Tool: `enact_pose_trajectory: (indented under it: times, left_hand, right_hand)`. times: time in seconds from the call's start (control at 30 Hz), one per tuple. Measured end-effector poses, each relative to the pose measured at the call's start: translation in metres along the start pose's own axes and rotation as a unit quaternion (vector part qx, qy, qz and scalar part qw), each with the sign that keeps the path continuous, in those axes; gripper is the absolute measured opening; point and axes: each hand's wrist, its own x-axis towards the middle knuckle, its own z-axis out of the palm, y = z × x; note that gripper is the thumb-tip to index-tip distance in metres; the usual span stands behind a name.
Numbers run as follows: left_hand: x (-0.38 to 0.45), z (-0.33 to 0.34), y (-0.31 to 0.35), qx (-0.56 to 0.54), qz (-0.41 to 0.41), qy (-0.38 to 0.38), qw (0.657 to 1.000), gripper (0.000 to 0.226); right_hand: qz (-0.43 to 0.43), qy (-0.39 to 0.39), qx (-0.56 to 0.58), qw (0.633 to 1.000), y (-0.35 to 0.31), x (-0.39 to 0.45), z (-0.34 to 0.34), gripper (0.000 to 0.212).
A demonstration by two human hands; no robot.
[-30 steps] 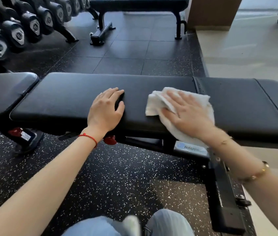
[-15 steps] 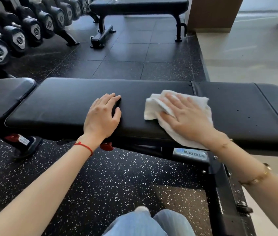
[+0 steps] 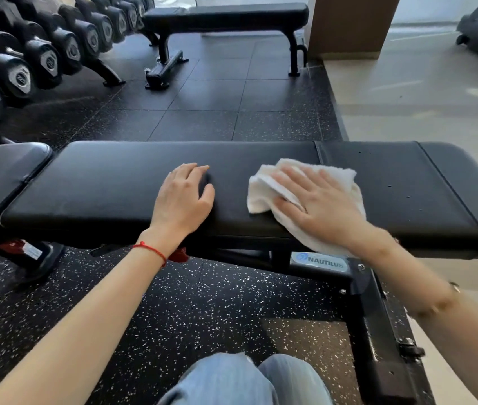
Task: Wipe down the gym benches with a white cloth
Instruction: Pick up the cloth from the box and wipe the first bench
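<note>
A long black padded bench (image 3: 109, 182) lies across the view in front of me. My right hand (image 3: 319, 203) presses flat on a crumpled white cloth (image 3: 264, 188), which rests on the pad just left of a seam and hangs over the near edge. My left hand (image 3: 182, 200) lies palm down on the bare pad a short way left of the cloth, fingers together, holding nothing. A second black bench (image 3: 226, 16) stands further back on the floor.
A rack of black dumbbells (image 3: 42, 57) lines the left side. The bench's black frame (image 3: 378, 331) with a Nautilus label runs toward me at right. A brown pillar (image 3: 352, 24) and pale floor (image 3: 422, 97) lie at the back right. My knees (image 3: 246, 381) show at the bottom.
The view has dropped a little, so the bench sits lower in frame. My right hand and the cloth have shifted slightly along the pad. The left hand stays planted.
</note>
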Motion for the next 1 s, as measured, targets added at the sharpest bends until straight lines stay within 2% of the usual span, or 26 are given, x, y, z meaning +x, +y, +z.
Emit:
enact_pose_trajectory:
  times: [0.13, 0.3, 0.43, 0.57, 0.67, 0.77, 0.83, 1.0]
  left_hand:
    - [0.001, 0.016, 0.041, 0.006, 0.044, -0.017, 0.999, 0.051]
    - [-0.001, 0.037, 0.066, 0.022, 0.048, -0.031, 0.998, 0.053]
    - [-0.003, 0.04, 0.063, 0.029, 0.048, -0.023, 0.998, 0.052]
    - [-0.003, 0.039, 0.061, 0.036, 0.055, -0.023, 0.998, 0.052]
    - [-0.004, 0.04, 0.06, 0.039, 0.054, -0.022, 0.998, 0.052]
    - [-0.006, 0.04, 0.063, 0.045, 0.052, -0.018, 0.997, 0.052]
    - [-0.006, 0.04, 0.065, 0.046, 0.049, -0.015, 0.998, 0.051]
    - [-0.006, 0.04, 0.064, 0.047, 0.05, -0.015, 0.998, 0.05]
  right_hand:
    - [0.08, 0.018, 0.014, 0.997, 0.042, -0.03, -0.007, 0.057]
    - [0.17, 0.002, -0.003, 0.985, 0.081, 0.031, -0.019, 0.055]
    - [0.119, -0.03, 0.015, 0.992, 0.059, 0.044, -0.013, 0.055]
    - [0.051, 0.018, 0.011, 0.998, 0.048, -0.028, -0.004, 0.056]
    - [0.091, 0.062, -0.018, 0.994, 0.081, -0.057, -0.012, 0.053]
    - [0.179, 0.048, -0.038, 0.982, 0.121, -0.038, -0.028, 0.054]
    - [0.212, 0.033, -0.02, 0.976, 0.118, -0.013, -0.031, 0.056]
    - [0.106, 0.027, 0.005, 0.994, 0.065, -0.017, -0.016, 0.052]
